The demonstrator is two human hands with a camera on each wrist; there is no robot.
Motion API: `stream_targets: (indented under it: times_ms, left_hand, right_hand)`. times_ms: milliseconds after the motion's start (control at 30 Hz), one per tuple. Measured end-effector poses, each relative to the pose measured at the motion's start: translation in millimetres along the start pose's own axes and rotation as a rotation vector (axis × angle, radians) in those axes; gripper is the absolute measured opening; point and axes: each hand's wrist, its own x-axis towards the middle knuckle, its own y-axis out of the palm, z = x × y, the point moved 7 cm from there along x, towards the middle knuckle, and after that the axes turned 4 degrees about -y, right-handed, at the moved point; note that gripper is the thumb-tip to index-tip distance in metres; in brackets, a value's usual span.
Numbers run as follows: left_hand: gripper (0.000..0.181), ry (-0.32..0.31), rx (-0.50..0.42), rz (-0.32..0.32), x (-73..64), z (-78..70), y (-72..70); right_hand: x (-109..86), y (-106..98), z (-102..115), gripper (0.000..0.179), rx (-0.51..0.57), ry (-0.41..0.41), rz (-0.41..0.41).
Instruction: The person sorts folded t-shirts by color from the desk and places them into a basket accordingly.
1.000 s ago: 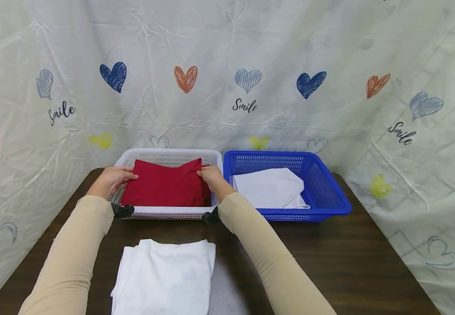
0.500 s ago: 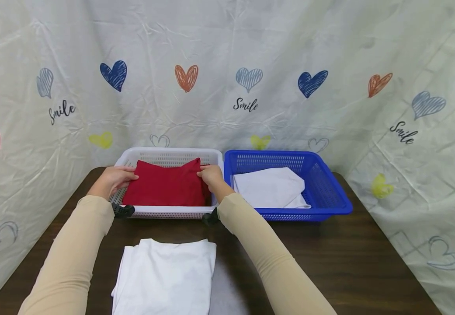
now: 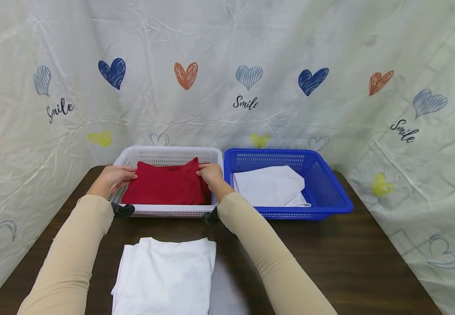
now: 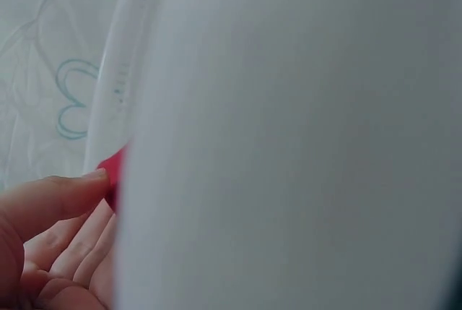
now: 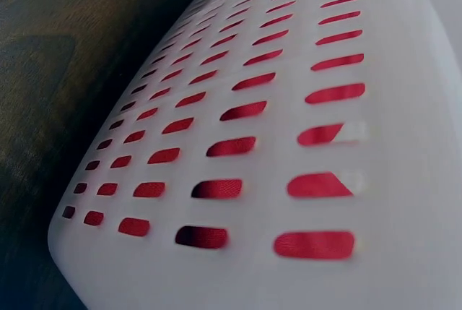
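Head view. White basket (image 3: 168, 211), plastic, perforated: standing at the back of the dark table (image 3: 337, 262) and holding the red cloth (image 3: 166, 186). Left hand (image 3: 113, 177): pinching the cloth's left edge. Right hand (image 3: 213, 176): pinching the right edge near its raised corner. Blue basket (image 3: 327, 181): standing just to the right of the white one, with a folded white cloth (image 3: 268, 187) lying inside. White pile (image 3: 166, 275), folded: lying on the table between the sleeved forearms. Backdrop (image 3: 211, 35): hanging behind, bearing hearts (image 3: 112, 73) and "Smile" (image 3: 245, 102), which I am reading three times. Compared with a second ago: the red cloth's upper edge is sitting slightly lower; both hands are keeping their grasp and the white pieces are staying put.

Left wrist view. Thumb (image 4: 61, 201) and fingers are gripping a bit of red; blurred white is covering most of the rest.

Right wrist view. Red is showing through the white basket's slots; the hand is staying out of sight here.
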Motion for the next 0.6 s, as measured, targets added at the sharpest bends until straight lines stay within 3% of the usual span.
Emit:
stream_targets:
  times_ms: [433, 600]
  left_hand:
    - [0.060, -0.027, -0.035, -0.075, -3.2, 1.3, -2.3]
    - [0.060, -0.044, -0.049, -0.102, -3.8, 0.9, -4.7]
  right_hand:
    - [-0.6, -7.8, 1.8, 0.032, 0.053, 0.015, -0.065]
    - [0.6, -11.2, 2.6, 0.033, 0.103, 0.018, -0.055]
